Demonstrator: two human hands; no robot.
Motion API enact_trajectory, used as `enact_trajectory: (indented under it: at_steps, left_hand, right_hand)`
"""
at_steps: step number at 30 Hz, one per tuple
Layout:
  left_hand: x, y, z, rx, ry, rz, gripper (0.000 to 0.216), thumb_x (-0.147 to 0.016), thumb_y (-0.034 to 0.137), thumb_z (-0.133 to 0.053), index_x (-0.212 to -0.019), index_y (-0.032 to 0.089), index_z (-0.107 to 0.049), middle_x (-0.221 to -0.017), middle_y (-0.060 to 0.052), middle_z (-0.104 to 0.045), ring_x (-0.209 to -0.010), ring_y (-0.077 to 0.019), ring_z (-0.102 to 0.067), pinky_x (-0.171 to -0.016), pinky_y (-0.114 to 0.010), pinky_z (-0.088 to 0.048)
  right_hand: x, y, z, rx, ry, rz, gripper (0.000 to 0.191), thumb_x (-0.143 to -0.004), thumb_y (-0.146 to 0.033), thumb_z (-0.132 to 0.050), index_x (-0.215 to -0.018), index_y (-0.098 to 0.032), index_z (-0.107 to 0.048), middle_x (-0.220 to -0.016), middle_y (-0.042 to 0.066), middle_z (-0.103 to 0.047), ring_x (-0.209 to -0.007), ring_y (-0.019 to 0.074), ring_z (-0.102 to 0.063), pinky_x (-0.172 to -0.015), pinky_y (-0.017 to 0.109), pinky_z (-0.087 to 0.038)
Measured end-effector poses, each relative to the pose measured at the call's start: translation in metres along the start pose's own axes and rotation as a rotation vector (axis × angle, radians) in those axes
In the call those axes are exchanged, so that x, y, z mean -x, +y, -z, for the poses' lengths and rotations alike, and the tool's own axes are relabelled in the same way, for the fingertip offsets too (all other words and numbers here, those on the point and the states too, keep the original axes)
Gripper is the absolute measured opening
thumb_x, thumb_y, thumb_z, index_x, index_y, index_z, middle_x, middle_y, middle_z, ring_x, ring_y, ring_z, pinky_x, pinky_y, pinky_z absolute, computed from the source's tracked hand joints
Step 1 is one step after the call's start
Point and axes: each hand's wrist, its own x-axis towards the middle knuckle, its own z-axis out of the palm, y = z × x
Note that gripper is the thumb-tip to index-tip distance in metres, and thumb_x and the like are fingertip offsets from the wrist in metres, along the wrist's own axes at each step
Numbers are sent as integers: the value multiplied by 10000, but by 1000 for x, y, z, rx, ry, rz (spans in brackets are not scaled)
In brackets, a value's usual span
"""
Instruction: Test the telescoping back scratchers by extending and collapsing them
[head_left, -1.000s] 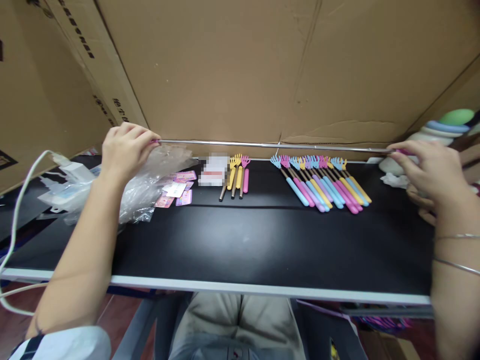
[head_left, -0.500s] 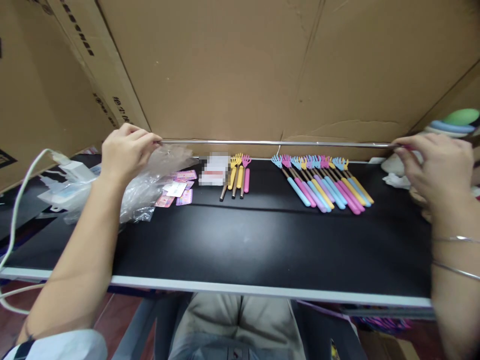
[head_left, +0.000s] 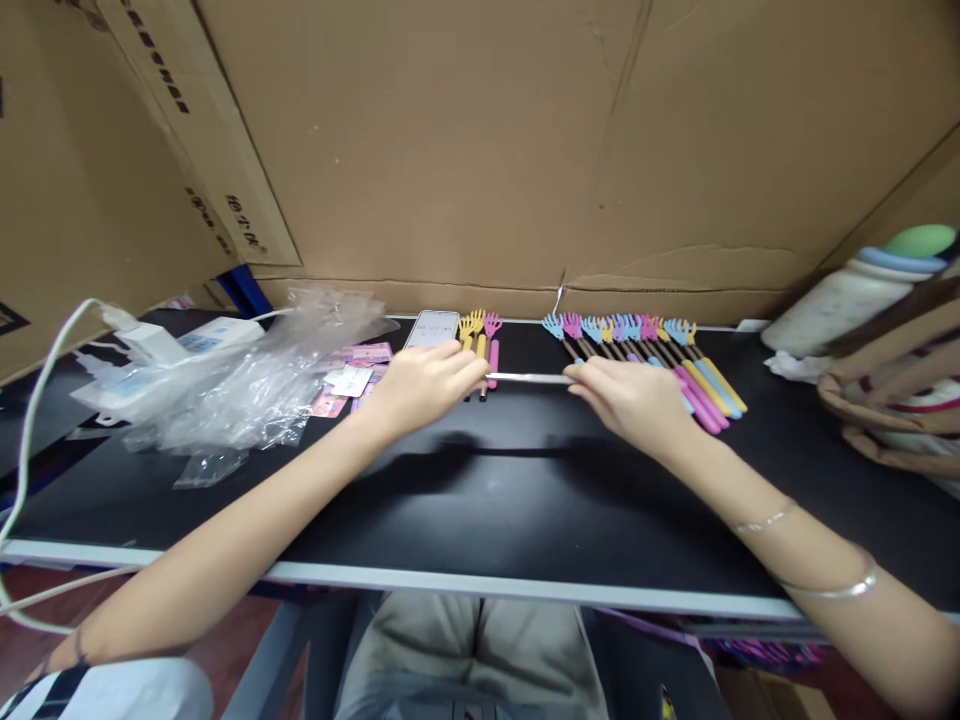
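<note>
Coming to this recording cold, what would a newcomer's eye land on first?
Probably the thin silvery metal rod, held roughly level between the person's bare left hand and bare right hand above the glossy black tabletop. Next, likely, the slanted row of pink, blue and yellow claw-headed sticks toward the back, partly hidden by the right hand. The crumpled clear plastic bags left of the hands also stand out.
</note>
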Motion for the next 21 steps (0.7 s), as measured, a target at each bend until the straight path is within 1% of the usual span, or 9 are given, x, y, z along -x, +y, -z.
enact_trajectory:
  at_steps: [3,6,10,14,17,21]
  left_hand:
    - [1,12,-5,64,14,-36,228,-967,272,-437,-795,184,-559,-672,2,-590,-645,-126,-550,-481,-271,-288]
    - [0,20,-8,75,21,-27,192,-953,244,-458,-794,186,-549,-665,4,-587,-654,-127,-561,-490,-269,-310]
    - [-3,26,-7,82,33,-35,222,-948,265,-461,-750,192,-530,-642,4,-570,-633,-134,-555,-490,-278,-310]
    - [-4,31,-4,117,29,-50,239,-949,291,-462,-739,195,-525,-624,12,-562,-619,-130,-550,-503,-274,-315]
    - [-3,29,-3,104,37,-44,234,-948,300,-469,-749,198,-537,-626,18,-569,-613,-126,-550,-508,-269,-316]
    - [-3,13,-2,34,78,-119,261,-963,311,-444,-756,204,-561,-610,22,-568,-606,-113,-550,-521,-262,-319]
  right_hand:
    - [0,-13,-4,-19,-41,45,333,-969,-339,-340,-852,-206,-622,-736,5,-665,-573,105,-542,-501,258,-232]
    - [-1,-20,-7,-39,-52,49,316,-966,-320,-347,-839,-197,-608,-726,6,-666,-559,104,-546,-494,258,-227]
    - [-1,-26,-9,-57,-55,92,286,-962,-311,-360,-866,-199,-605,-690,-4,-658,-542,106,-554,-505,260,-237]
    - [-1,-29,-8,-46,-75,117,306,-961,-331,-372,-797,-197,-594,-624,-5,-628,-499,105,-526,-513,271,-220]
    - [-3,-29,-5,-24,-65,123,315,-961,-332,-375,-766,-201,-586,-595,-9,-610,-497,105,-519,-513,271,-212]
    - [-6,-19,1,25,-65,133,332,-965,-345,-362,-764,-207,-588,-580,-9,-601,-509,106,-513,-519,270,-213]
